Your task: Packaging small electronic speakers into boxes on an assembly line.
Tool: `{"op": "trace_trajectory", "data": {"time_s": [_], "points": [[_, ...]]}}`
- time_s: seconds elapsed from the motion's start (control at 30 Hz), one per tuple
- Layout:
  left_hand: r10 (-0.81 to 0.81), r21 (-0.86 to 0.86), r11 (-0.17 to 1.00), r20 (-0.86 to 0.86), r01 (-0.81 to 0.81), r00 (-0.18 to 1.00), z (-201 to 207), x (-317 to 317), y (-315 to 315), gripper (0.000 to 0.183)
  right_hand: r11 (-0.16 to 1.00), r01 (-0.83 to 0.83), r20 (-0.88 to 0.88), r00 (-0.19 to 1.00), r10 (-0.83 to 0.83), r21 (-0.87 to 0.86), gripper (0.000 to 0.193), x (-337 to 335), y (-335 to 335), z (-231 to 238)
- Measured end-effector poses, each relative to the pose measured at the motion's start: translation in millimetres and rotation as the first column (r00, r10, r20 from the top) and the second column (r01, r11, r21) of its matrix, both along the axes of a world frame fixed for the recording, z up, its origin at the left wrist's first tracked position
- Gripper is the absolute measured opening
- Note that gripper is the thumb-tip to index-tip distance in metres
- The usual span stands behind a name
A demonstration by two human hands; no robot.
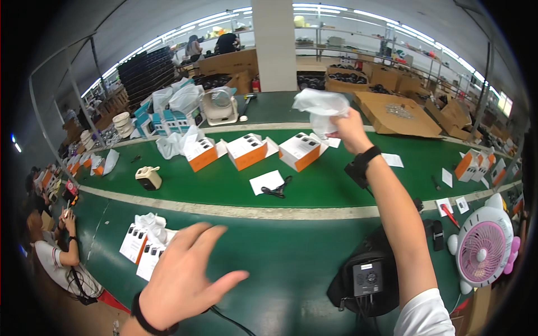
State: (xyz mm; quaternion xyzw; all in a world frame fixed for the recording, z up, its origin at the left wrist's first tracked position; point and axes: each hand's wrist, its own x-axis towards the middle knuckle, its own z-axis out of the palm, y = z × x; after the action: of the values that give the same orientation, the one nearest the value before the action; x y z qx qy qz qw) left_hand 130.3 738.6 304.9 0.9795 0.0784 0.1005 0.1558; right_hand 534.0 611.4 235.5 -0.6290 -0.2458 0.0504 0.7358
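My right hand (350, 133) is stretched out above the green conveyor belt, its fingers closed on a crumpled translucent plastic bag (320, 105). Whether anything is inside the bag I cannot tell. Low over the near table hovers my left hand (182, 274), fingers apart and holding nothing. Beside it stand two white-and-orange boxes (133, 242), one with a plastic bag (150, 221) on top. On the belt are three open white-and-orange boxes (246, 151) in a row. A white sheet (266, 182) with a coiled black cable (277, 189) and a small cream device (148, 178) lie nearer.
At right are a pink-and-white fan (481, 249), a red-handled tool (449, 215) and a black bag (342, 280) with a dark device. A co-worker (59, 252) sits at left. Beyond the belt are another fan (219, 106), teal boxes (168, 122) and flat cardboard (386, 120).
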Motion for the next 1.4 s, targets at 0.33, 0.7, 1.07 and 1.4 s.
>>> {"op": "trace_trajectory", "data": {"time_s": [0.33,0.7,1.07,1.4], "points": [[0.122,-0.096,0.986,-0.151,-0.138,0.981,-123.1,352.0,38.7,0.111,0.984,0.087,-0.048,0.994,-0.096,-0.157,0.025,-4.7,-140.6,-39.0],[-0.098,0.122,0.991,0.391,0.054,0.915,-115.4,270.1,-57.9,0.086,0.797,0.562,0.533,0.754,-0.385,-0.220,0.011,-71.0,-167.7,13.2],[-0.162,0.200,0.979,0.690,0.030,0.705,-74.9,56.3,-84.8,0.081,0.813,-0.201,0.456,0.743,0.490,-0.546,0.017,-200.5,-111.6,46.7],[-0.160,0.059,0.982,0.765,0.179,0.623,-41.1,-2.4,-75.2,0.077,0.889,-0.433,0.112,0.886,0.450,-0.149,0.036,-275.1,-122.2,70.1]]}}
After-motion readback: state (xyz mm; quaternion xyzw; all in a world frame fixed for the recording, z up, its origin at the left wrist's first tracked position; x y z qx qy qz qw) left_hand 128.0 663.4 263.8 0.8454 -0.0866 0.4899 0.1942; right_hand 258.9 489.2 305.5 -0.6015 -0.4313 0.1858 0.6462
